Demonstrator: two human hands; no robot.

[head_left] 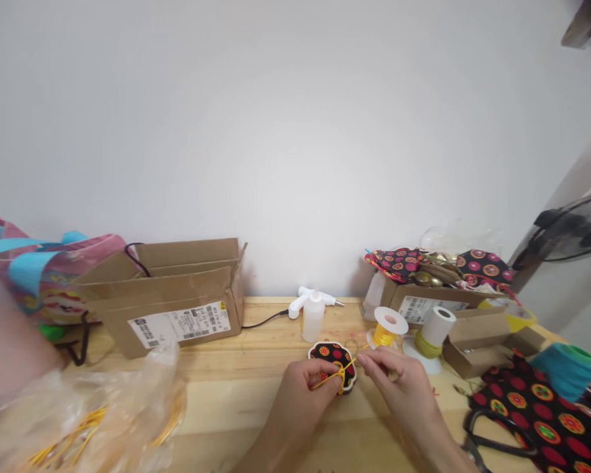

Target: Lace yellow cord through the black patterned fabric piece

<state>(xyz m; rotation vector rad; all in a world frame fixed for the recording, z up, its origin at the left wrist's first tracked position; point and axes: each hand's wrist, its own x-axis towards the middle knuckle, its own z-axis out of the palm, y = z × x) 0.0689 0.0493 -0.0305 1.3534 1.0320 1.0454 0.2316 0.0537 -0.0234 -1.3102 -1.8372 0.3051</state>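
My left hand [308, 401] is closed on a small fabric piece [329, 353], black with red and yellow flower prints and a white scalloped edge. Yellow cord [341, 374] lies knotted or crossed over its front, partly hidden by my left fingers. The fingertips of my right hand [394, 374] pinch the cord to the right of the piece, where it runs taut between the hands. Just behind my right hand stands a white spool [390, 320] wound with yellow cord. Beyond the fabric piece is a translucent white bottle [314, 318].
A white glue gun or similar corded tool [303, 301] lies by the wall. Left are an open cardboard box [187, 292] and plastic bags [128, 407]. Right are an olive cord spool [431, 338], a filled box [423, 302], black-handled scissors [497, 433], printed fabric [542, 414] and teal thread [564, 368].
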